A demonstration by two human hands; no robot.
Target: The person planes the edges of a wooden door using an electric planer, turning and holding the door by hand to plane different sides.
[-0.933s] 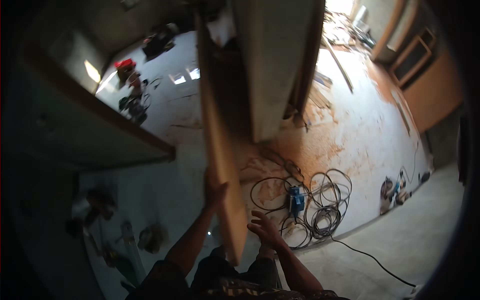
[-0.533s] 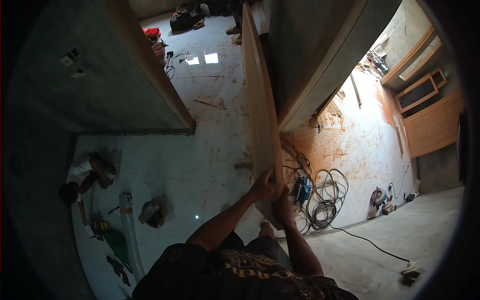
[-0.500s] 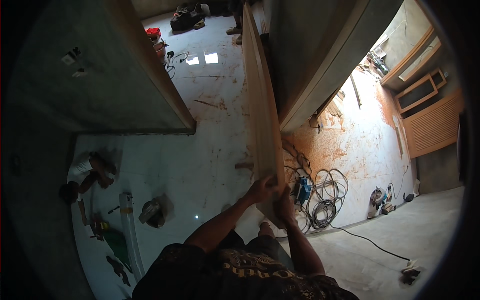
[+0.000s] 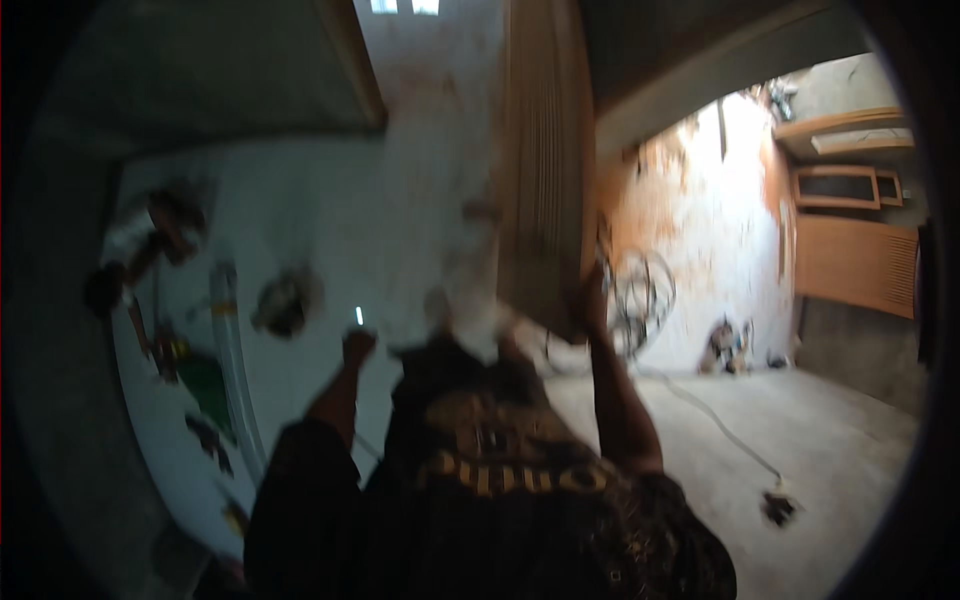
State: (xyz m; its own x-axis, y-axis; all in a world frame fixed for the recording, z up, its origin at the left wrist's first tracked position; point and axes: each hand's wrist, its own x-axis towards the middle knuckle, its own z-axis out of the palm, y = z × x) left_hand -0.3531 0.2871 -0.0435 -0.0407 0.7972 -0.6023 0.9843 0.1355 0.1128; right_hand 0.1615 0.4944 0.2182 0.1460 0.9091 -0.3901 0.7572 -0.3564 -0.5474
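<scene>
A tall wooden louvred door (image 4: 545, 150) stands on edge in front of me, its slatted face turned partly toward me. At its near end, my right hand (image 4: 590, 300) grips the right-hand edge, fingers partly hidden by the wood. My left hand (image 4: 358, 346) is off the door, held low over the floor to the left. Motion smears its fingers, and I cannot make out anything in it.
A person (image 4: 150, 250) crouches at far left, near a dark power tool (image 4: 283, 305) and a long pale wrapped piece (image 4: 233, 370). Coiled cable (image 4: 640, 300) lies right of the door. More tools (image 4: 726, 345) and a leaning louvred door (image 4: 855, 262) are farther right. A wall end (image 4: 370, 90) juts in at left.
My left hand has let go of the door and swung left. The door has turned, so its slatted face shows. My right hand stays on its edge while the view has shifted.
</scene>
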